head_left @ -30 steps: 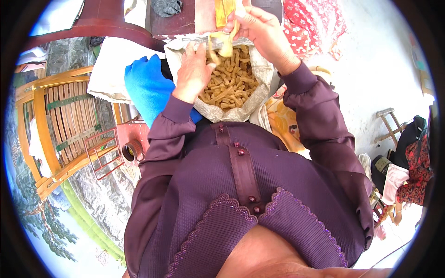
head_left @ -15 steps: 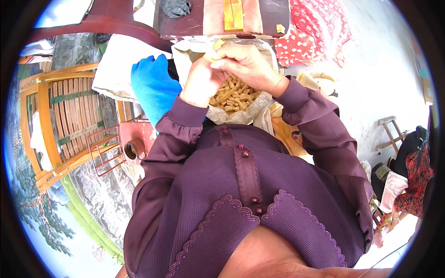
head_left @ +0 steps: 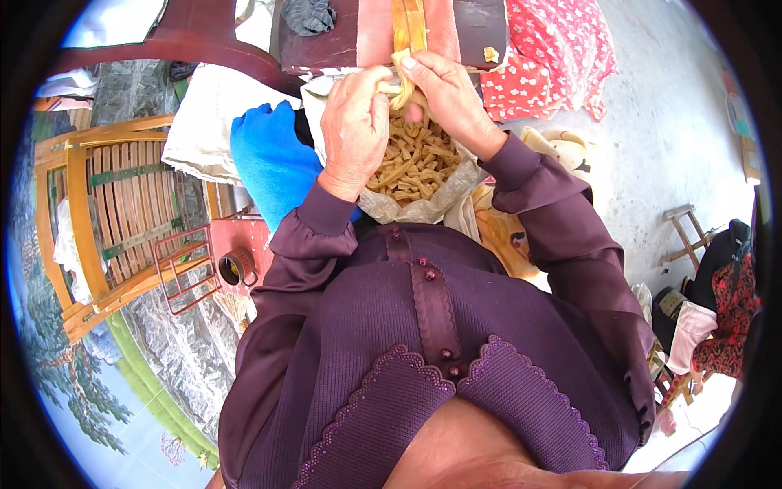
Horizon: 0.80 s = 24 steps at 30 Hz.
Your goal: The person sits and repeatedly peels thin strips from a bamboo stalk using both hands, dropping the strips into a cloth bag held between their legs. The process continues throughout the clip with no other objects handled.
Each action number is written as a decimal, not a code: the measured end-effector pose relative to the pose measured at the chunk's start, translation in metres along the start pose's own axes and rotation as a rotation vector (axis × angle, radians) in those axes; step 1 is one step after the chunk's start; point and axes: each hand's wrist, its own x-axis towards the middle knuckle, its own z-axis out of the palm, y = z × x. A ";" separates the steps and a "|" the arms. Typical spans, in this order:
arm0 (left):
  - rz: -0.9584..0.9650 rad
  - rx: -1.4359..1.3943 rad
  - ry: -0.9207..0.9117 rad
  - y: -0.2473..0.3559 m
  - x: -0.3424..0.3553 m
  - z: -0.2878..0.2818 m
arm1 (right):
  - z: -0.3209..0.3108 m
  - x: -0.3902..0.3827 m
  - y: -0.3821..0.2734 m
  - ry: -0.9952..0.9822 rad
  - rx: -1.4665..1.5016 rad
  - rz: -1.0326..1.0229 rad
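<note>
Just in front of the bench edge, a soft yellow strip [head_left: 402,88] is looped between my two hands. My left hand [head_left: 355,122] has its fingers curled and its fingertips closed at the left side of the loop. Thumb and fingers of my right hand [head_left: 453,96] pinch the upper right of the same strip. Beyond the loop, flat yellow strips [head_left: 410,24] lie lengthwise on a pink cloth [head_left: 440,37]. Below my hands is a white woven sack [head_left: 444,200] holding many short tan-yellow twisted pieces [head_left: 414,163]. My hands partly hide the sack's far rim.
A dark bench [head_left: 481,33] carries a grey crumpled cloth [head_left: 308,16] and a small yellow scrap [head_left: 490,54]. Blue cloth [head_left: 273,155] lies left of the sack, and red patterned fabric [head_left: 554,57] hangs at the right. A wooden slatted chair [head_left: 134,187] stands further left.
My hands have moved apart, the right one forward and rightward and the left one slightly back. The yellow strip now shows as an open loop between them, and more of the sack's contents are visible.
</note>
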 end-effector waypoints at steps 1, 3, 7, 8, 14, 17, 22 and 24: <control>0.032 -0.016 0.024 -0.001 0.001 0.001 | -0.004 0.000 -0.001 -0.149 0.256 0.170; 0.094 -0.040 0.074 -0.002 0.003 0.001 | -0.013 0.002 -0.006 -0.458 0.770 0.513; 0.077 -0.052 0.002 -0.009 0.003 0.001 | 0.003 -0.001 -0.009 -0.163 -0.105 0.081; 0.087 -0.044 0.016 -0.013 0.003 0.003 | 0.007 -0.001 -0.004 -0.101 -0.355 -0.348; -0.558 -0.990 -0.129 -0.001 0.005 -0.003 | -0.005 -0.004 -0.019 -0.034 -0.716 -0.455; -0.581 -1.076 -0.228 -0.007 0.009 -0.008 | -0.007 -0.002 -0.020 -0.091 -0.312 -0.240; -0.315 -0.722 -0.105 -0.032 0.007 0.004 | -0.007 -0.006 -0.025 -0.195 -0.083 0.041; -0.410 -0.854 -0.076 -0.026 0.009 0.008 | -0.006 -0.005 -0.027 -0.154 -0.130 -0.039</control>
